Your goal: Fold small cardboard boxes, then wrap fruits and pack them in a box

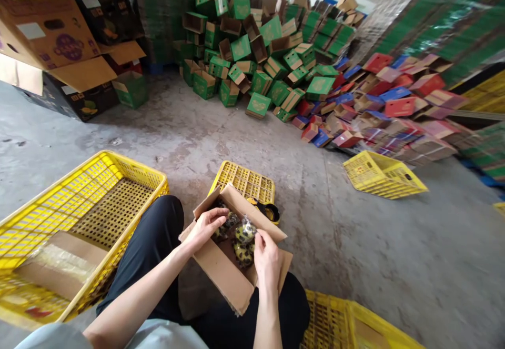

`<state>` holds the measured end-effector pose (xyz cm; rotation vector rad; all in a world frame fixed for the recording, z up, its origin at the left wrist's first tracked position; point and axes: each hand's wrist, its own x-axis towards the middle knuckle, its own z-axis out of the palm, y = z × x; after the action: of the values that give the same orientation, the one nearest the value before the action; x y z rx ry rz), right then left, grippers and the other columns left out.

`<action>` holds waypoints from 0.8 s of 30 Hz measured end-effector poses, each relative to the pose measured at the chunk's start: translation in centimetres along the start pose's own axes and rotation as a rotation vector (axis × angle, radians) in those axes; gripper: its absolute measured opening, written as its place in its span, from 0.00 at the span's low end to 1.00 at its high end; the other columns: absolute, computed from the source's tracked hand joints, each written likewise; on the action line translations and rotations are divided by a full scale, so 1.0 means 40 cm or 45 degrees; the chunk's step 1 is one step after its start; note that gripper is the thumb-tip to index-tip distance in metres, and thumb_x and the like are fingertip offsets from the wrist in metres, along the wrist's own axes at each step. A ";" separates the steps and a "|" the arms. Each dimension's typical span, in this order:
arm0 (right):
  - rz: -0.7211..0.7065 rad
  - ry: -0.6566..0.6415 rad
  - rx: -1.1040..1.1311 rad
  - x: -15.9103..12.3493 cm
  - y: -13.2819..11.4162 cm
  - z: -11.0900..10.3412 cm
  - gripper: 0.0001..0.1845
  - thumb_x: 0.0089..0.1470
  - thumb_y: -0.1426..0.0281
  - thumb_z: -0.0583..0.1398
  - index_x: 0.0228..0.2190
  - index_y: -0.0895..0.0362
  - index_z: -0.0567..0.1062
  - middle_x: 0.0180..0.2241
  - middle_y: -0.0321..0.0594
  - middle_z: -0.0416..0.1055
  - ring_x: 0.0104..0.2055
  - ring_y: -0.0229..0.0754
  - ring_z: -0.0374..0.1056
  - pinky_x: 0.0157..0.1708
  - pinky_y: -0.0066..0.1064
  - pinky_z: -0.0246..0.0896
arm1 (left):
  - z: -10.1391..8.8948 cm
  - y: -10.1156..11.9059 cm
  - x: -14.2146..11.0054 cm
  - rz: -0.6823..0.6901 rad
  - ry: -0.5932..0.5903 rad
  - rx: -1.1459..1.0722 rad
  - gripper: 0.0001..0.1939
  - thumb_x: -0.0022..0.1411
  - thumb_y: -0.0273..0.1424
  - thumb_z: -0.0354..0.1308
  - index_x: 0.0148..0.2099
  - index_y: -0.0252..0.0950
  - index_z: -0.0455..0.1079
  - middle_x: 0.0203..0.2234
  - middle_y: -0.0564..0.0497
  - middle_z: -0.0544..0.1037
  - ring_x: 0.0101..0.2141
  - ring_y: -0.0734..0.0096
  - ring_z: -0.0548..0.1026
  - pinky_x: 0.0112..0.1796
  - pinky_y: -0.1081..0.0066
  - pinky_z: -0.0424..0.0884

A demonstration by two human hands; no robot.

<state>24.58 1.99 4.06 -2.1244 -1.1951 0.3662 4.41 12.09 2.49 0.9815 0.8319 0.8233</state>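
So the wrapped yellow-and-black packet (245, 231) sits low-centre of the frame, inside the open cardboard box (226, 272) on the person's lap. Right hand (267, 258) pinches its right edge from below; left hand (205, 226) comes in from the left, fingers curled narrow on the darker packets beside it. Yellow crate (118, 180) at lower left.

A stained grey concrete floor (221, 128) carries everything: a heap of green cartons (252, 49) at the back, red and blue cartons (379, 107) spilling beside it, a tilted yellow crate (382, 174) lying apart, a large yellow crate (90, 201) at left, brown boxes (59, 43) stacked in the corner
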 end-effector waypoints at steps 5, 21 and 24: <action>0.364 0.017 0.984 -0.043 0.007 -0.003 0.25 0.51 0.47 0.67 0.39 0.55 0.79 0.40 0.46 0.82 0.39 0.53 0.81 0.41 0.44 0.79 | 0.010 -0.008 -0.006 -0.005 -0.159 0.006 0.29 0.60 0.47 0.69 0.59 0.36 0.76 0.56 0.39 0.78 0.59 0.46 0.74 0.62 0.50 0.65; 0.506 -0.059 1.134 -0.087 -0.010 0.017 0.33 0.51 0.49 0.70 0.51 0.57 0.78 0.47 0.49 0.81 0.46 0.53 0.78 0.41 0.40 0.76 | 0.050 -0.029 -0.022 -0.142 -0.575 -0.101 0.31 0.59 0.46 0.71 0.60 0.37 0.74 0.46 0.43 0.80 0.37 0.66 0.77 0.33 0.74 0.69; 0.470 -0.031 1.200 -0.085 0.004 0.022 0.32 0.49 0.51 0.71 0.50 0.57 0.79 0.49 0.50 0.80 0.51 0.56 0.77 0.48 0.44 0.75 | 0.052 -0.038 -0.015 -0.138 -0.557 -0.122 0.39 0.57 0.44 0.73 0.67 0.40 0.68 0.49 0.42 0.78 0.40 0.63 0.77 0.34 0.72 0.71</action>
<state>22.35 -0.56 3.02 -1.4683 -0.4513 0.9104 6.27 10.30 1.87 0.9753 0.4597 0.5216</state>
